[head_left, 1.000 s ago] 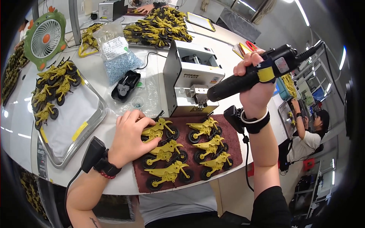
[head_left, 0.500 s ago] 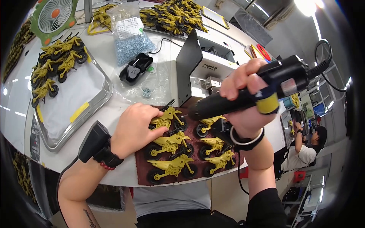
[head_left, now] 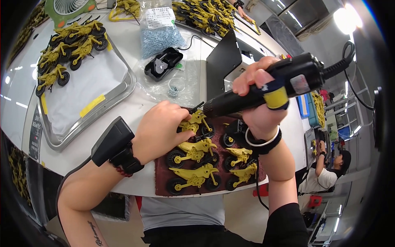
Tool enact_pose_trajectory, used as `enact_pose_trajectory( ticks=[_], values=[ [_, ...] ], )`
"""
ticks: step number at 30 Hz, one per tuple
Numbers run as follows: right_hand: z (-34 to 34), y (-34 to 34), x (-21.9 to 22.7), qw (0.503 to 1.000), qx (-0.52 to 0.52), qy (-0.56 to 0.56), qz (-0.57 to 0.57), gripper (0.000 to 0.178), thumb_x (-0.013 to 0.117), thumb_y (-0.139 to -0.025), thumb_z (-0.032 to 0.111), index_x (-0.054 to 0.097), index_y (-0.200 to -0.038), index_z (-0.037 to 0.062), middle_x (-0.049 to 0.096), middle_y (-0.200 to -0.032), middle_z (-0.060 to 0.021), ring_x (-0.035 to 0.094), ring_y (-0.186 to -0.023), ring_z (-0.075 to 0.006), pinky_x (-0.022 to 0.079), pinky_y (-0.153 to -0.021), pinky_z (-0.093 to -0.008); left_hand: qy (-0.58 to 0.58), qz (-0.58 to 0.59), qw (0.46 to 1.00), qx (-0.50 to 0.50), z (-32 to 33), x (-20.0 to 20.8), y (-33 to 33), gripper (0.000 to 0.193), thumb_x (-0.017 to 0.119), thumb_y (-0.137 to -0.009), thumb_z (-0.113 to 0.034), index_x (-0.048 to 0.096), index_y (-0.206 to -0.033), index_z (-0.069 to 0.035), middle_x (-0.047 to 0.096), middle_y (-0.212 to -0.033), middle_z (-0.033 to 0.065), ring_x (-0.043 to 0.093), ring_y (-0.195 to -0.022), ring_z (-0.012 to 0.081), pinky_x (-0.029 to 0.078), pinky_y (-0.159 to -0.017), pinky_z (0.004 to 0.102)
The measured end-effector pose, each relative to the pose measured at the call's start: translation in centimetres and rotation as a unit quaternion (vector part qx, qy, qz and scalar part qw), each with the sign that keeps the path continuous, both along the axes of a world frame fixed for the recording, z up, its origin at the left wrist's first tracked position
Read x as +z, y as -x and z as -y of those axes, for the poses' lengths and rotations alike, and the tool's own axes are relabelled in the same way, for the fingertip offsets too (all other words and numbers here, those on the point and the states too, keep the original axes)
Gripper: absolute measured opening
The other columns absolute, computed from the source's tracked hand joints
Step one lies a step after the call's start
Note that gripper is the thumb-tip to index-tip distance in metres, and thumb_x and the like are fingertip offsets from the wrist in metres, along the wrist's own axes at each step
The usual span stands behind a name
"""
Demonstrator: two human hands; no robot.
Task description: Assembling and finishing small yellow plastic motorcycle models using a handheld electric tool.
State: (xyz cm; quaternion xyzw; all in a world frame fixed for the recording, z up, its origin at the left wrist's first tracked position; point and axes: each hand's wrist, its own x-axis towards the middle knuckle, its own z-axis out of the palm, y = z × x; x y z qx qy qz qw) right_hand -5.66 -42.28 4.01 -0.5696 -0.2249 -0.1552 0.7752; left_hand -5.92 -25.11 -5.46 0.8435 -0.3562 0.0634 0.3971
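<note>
My right hand (head_left: pixel 263 117) is wrapped round a black corded electric screwdriver (head_left: pixel 234 100), which lies tilted with its tip pointing left. The tip is at the handlebar end of a yellow toy motorcycle (head_left: pixel 198 120). My left hand (head_left: pixel 160 129) grips that motorcycle by its rear part, thumb and fingers closed on it. Beneath it, a dark red mat (head_left: pixel 162 181) carries several more such motorcycles with black wheels, among them one in the near left row (head_left: pixel 193 176) and one at near right (head_left: pixel 245 175). My right hand and the screwdriver hide part of the far right motorcycle.
A metal tray (head_left: pixel 129 88) with motorcycles stands at left. Behind the mat are a bag of screws (head_left: pixel 160 39), a black box (head_left: pixel 164 64), a small cup of screws (head_left: pixel 176 87) and a screw feeder (head_left: pixel 224 57). A green fan (head_left: pixel 68 9) stands far left; a co-worker (head_left: pixel 325 177) sits at right.
The screwdriver tip has come down and in to the motorcycle under my left hand. The whole view has shifted, and another person's hand now shows at the far edge of the table.
</note>
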Motion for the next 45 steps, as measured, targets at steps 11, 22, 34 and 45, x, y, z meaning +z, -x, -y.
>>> enact_pose_trajectory(
  ticks=[11, 22, 34, 45],
  values=[
    [-0.2, -0.5, -0.8, 0.999, 0.040, 0.010, -0.012, 0.022, 0.061, -0.072, 0.001, 0.048, -0.090, -0.0005, 0.052, -0.069, -0.0074, 0.052, -0.053, -0.0152, 0.043, -0.049, -0.0255, 0.012, -0.014, 1.000, 0.004, 0.2, 0.0, 0.1, 0.027, 0.072, -0.064, -0.022, 0.060, -0.080, -0.004, 0.058, -0.077, 0.0083, 0.051, -0.078, 0.0259, 0.042, -0.070, 0.0343],
    [3.7, 1.1, 4.7, 0.989, 0.070, 0.012, 0.128, 0.026, 0.041, -0.085, 0.024, 0.045, -0.099, 0.0025, 0.049, -0.075, -0.0055, 0.051, -0.060, -0.0182, 0.044, -0.059, -0.0306, 0.017, -0.008, 1.000, 0.016, 0.2, -0.1, 0.2, 0.026, 0.072, -0.063, -0.020, 0.062, -0.080, -0.003, 0.058, -0.076, 0.0091, 0.051, -0.076, 0.0263, 0.042, -0.069, 0.0339],
    [8.8, 0.2, 3.7, 0.995, -0.095, 0.022, 0.039, 0.019, 0.052, -0.080, 0.018, 0.046, -0.091, 0.0046, 0.048, -0.073, -0.0056, 0.047, -0.059, -0.0175, 0.039, -0.058, -0.0288, -0.001, -0.014, 1.000, 0.013, 0.1, 0.3, 0.3, 0.026, 0.070, -0.066, -0.022, 0.063, -0.082, -0.002, 0.058, -0.077, 0.0096, 0.051, -0.079, 0.0263, 0.042, -0.072, 0.0338],
    [-0.2, 2.8, 2.0, 0.998, 0.040, 0.047, 0.001, 0.016, 0.052, -0.077, 0.010, 0.046, -0.091, 0.0034, 0.048, -0.070, -0.0069, 0.048, -0.055, -0.0156, 0.041, -0.056, -0.0308, 0.004, 0.010, 1.000, 0.020, 0.1, -0.3, 0.1, 0.028, 0.072, -0.064, -0.023, 0.063, -0.083, -0.003, 0.058, -0.077, 0.0083, 0.051, -0.076, 0.0255, 0.042, -0.070, 0.0332]
  ],
)
